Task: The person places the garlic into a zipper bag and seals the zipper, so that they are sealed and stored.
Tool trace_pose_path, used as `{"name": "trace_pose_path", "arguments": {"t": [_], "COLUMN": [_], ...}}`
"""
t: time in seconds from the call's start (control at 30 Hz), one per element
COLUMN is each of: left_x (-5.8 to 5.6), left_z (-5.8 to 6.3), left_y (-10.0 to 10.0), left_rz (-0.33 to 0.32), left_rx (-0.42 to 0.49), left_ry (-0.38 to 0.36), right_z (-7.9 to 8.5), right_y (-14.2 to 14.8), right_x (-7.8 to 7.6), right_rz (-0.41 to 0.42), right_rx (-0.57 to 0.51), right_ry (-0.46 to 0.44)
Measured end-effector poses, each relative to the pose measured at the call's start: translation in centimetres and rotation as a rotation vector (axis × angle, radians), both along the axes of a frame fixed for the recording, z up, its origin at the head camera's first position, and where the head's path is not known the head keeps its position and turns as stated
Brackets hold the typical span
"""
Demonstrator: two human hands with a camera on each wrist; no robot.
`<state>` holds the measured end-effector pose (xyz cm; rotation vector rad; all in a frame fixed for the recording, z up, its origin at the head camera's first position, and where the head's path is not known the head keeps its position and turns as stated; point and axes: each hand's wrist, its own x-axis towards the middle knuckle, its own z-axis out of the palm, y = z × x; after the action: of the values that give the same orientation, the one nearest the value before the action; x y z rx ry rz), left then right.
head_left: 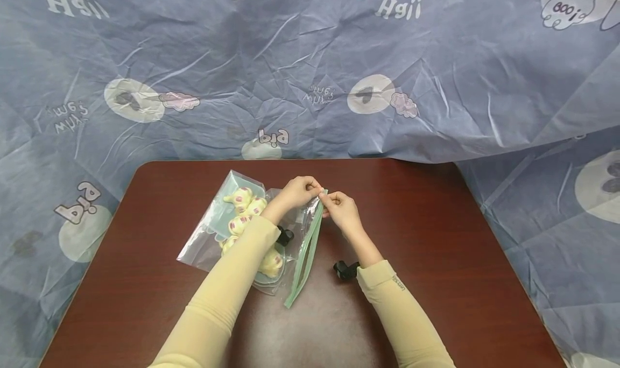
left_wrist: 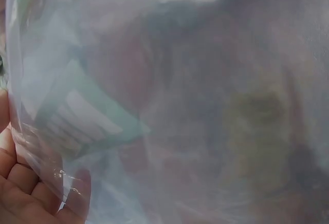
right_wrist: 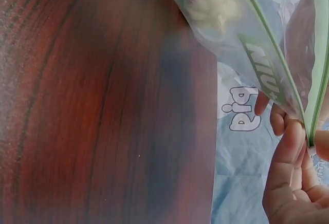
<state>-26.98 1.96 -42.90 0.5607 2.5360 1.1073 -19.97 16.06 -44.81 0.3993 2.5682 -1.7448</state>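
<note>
A clear zip bag (head_left: 296,260) with a green zip strip (head_left: 314,232) lies slanted on the table, and its mouth gapes along the strip. My left hand (head_left: 297,192) pinches the far end of that strip between thumb and fingertips. Right beside it, my right hand (head_left: 342,211) pinches the same corner; in the right wrist view the two green edges meet at the right fingertips (right_wrist: 294,134). Several pale yellow, rounded pieces with pink marks (head_left: 239,224) show through clear plastic at the left, partly behind the left forearm. Bag film fills most of the left wrist view.
Another clear plastic sheet or bag (head_left: 196,248) with a pale blue-green panel (head_left: 226,209) spreads left of the forearm. Small black devices (head_left: 345,270) sit by both wrists. Behind the brown table (head_left: 426,223) hangs a blue printed cloth (head_left: 310,61).
</note>
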Motion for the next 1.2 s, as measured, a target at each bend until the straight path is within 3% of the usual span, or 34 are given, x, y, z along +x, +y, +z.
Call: {"name": "trace_pose_path", "arguments": {"t": [0.17,0.43,0.57,0.83,1.2], "left_x": [0.1,0.2,0.4,0.7,0.9], "left_z": [0.1,-0.2,-0.3,-0.2,-0.1], "left_y": [-0.1,-0.2,-0.3,-0.3,-0.5], "left_rz": [0.015,0.036,0.051,0.090,0.089], "left_rx": [0.006,0.040,0.054,0.066,0.074], "left_ry": [-0.004,0.028,0.039,0.056,0.067], "right_z": [0.1,-0.7,-1.4,-2.2,-2.5], "right_y": [-0.6,-1.6,-1.8,-2.6,-3.2], "right_x": [1.1,4.7,6.5,9.5,11.3], "right_rz": [0.023,0.113,0.202,0.461,0.601], "right_rx": [-0.023,-0.046,-0.074,-0.098,-0.105], "right_ry": [-0.017,-0.031,-0.058,-0.135,-0.212]}}
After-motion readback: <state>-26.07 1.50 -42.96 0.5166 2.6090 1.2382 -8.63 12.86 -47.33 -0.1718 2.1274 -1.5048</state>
